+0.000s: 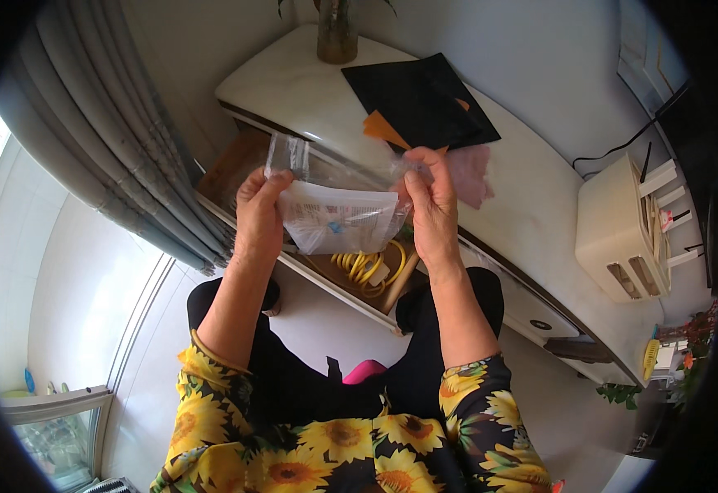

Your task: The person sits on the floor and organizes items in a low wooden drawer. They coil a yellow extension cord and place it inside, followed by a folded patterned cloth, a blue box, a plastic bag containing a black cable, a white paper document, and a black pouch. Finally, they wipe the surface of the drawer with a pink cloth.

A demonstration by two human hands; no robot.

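Note:
Between my two hands a clear plastic bag [326,174] is stretched, with a white printed paper packet [338,215] inside or behind its film. My left hand [260,205] pinches the bag's left edge between thumb and fingers. Its upper right edge is gripped by my right hand [431,205], thumb on top. Below the bag stands an open drawer [350,300], partly covered by it. A coiled yellow cable [363,269] lies in the drawer. On the cabinet top beyond my right hand are a black flat sheet [424,103], an orange piece [383,130] and a crumpled pink piece [471,174].
The white cabinet top [531,222] curves across the scene. A glass vase [337,37] stands at its far end, and a cream box [622,230] with white antennas is on the right. Grey curtains [112,123] hang at the left, close to the drawer.

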